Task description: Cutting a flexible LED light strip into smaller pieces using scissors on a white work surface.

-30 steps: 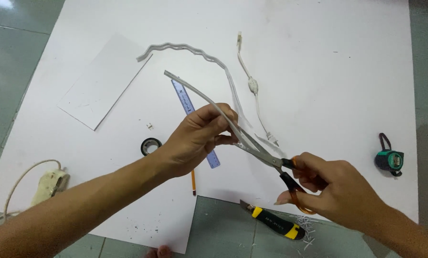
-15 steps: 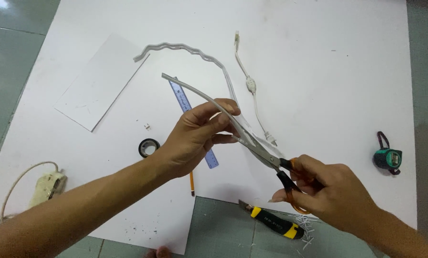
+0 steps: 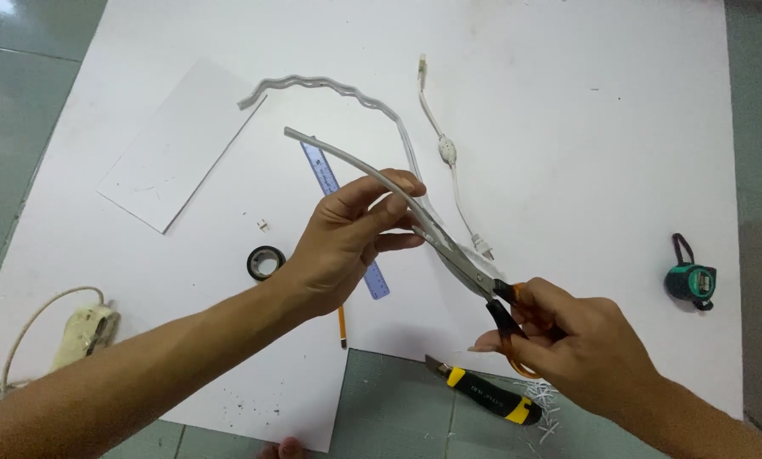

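The left hand (image 3: 347, 246) pinches a grey flat cable (image 3: 347, 161) between thumb and fingers, holding it raised above the white sheet (image 3: 568, 127). The right hand (image 3: 568, 340) is closed through the orange handles of the scissors (image 3: 474, 276), whose blades meet the cable end just beside the left fingertips. The step in hand appears to be trimming or slitting the cable sheath. The next move likely calls for steady blade pressure clear of the fingers.
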